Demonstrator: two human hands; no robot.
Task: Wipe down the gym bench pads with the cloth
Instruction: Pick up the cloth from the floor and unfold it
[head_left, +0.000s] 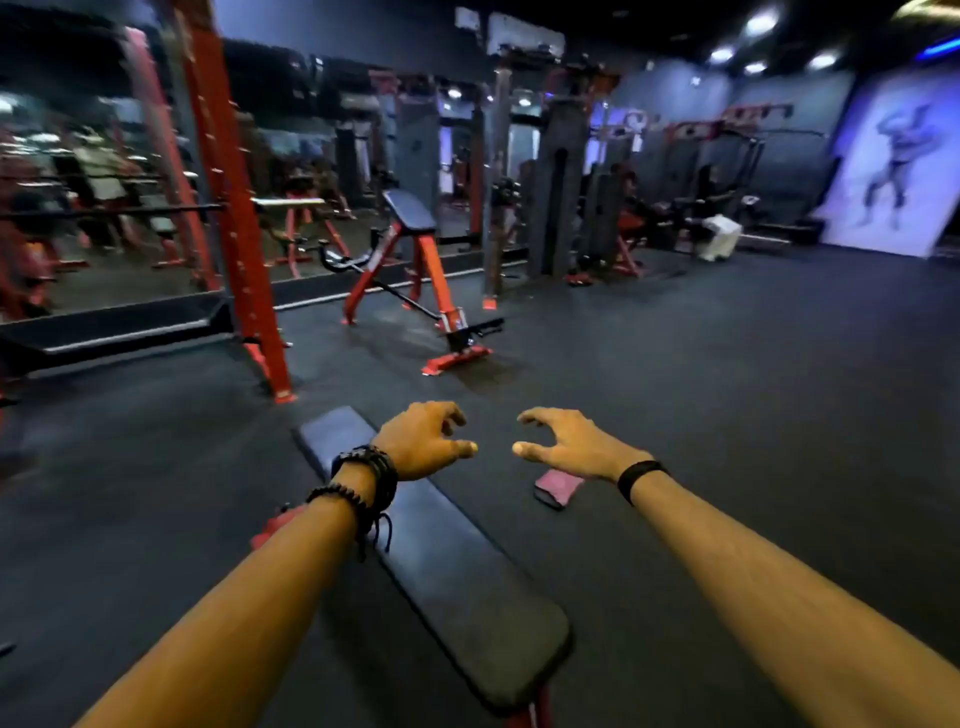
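left hand (423, 441): fingers loosely spread, holding nothing
right hand (563, 444): same, empty
long flat black padded bench (447, 561): below the left fingers, unwiped
folded pink cloth (558, 488): on floor, just under right fingers
risk: probably picks up floor grit, smearing the pad

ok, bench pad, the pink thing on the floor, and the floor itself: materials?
Bench pad: looks like black vinyl or leatherette over padding; smooth with a soft sheen, rounded edges. Pink thing: probably folded cloth, matte, with a dark edge; too blurred to be sure. Floor: seemingly dark rubber matting, matte and slightly grainy. Both hands, left and right, hold nothing.
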